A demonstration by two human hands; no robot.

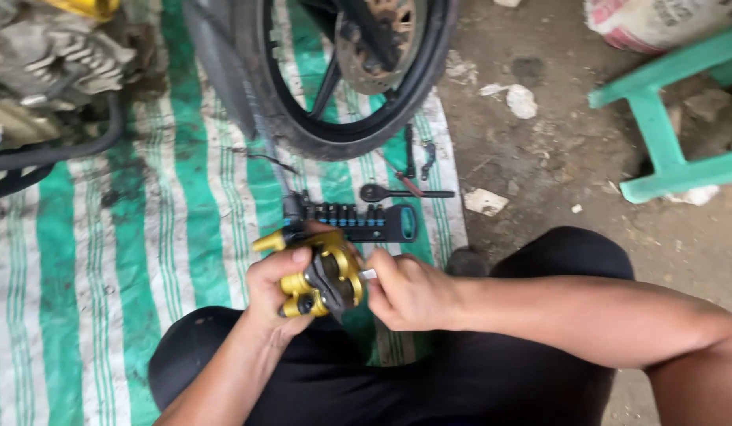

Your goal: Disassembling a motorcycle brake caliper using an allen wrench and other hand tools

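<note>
Black-clad knees frame the shot, and between them the left hand [275, 288] wraps its fingers around a glossy gold brake caliper [322, 276] — chunky, cast metal. Right hand [409, 292] pinches a thin silvery piece against it. Beyond lie a socket rail [358, 221], ratchet wrench [401, 192], striped woven mat [105, 260], and rubber tyre [358, 130].

Striped mat on a dirt floor, with tools and a wheel on it.

A green-and-white striped mat [105, 260] covers the left and middle of the bare dirt floor [539, 166]. On the mat lie a socket holder rail [358, 221], a ratchet wrench [401, 192] just beyond it, and two small dark tools [419, 154] farther off. A motorcycle wheel [358, 79] stands at the mat's far edge. To the right, a green stool [666, 118] and pale scraps [486, 202] sit on the dirt.
</note>
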